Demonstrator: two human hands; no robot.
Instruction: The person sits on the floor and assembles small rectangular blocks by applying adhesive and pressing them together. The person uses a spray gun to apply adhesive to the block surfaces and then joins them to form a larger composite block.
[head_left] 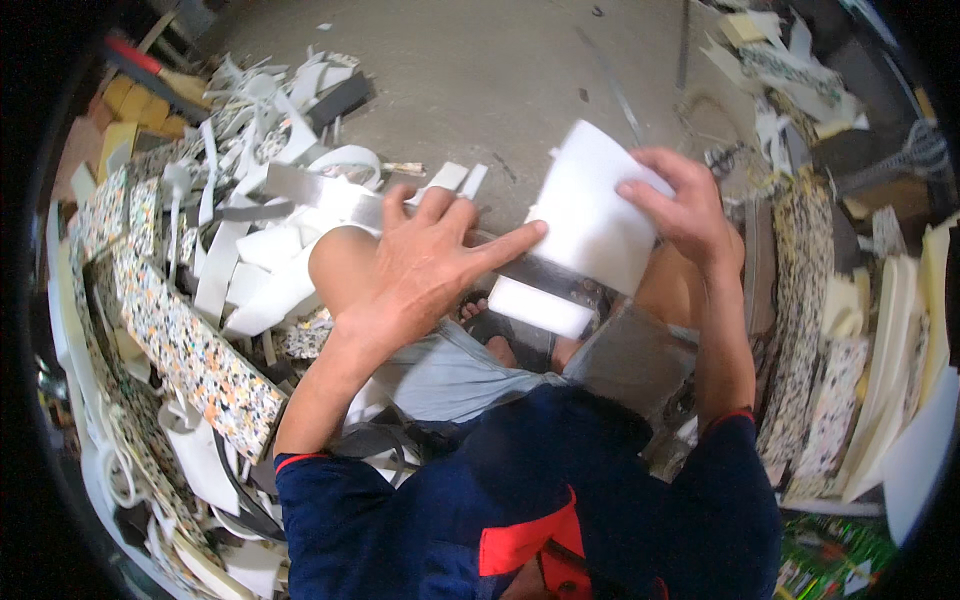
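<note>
My right hand grips the upper right edge of a white foam sheet, with the thumb on its face and the fingers behind. The sheet is tilted up above my knees. My left hand is bent over a flat grey metal strip that looks like a blade; its fingertips are hidden. One outstretched digit of that hand touches the sheet's lower left edge. Below the sheet runs a dark strip; I cannot tell whether it joins the metal one. A small white foam block lies just under it, between my knees.
White foam offcuts are heaped at my left. Speckled foam slabs lean beside them. More speckled slabs and pale foam strips stand at my right. Farther right lies another scrap pile. Concrete floor stretches ahead.
</note>
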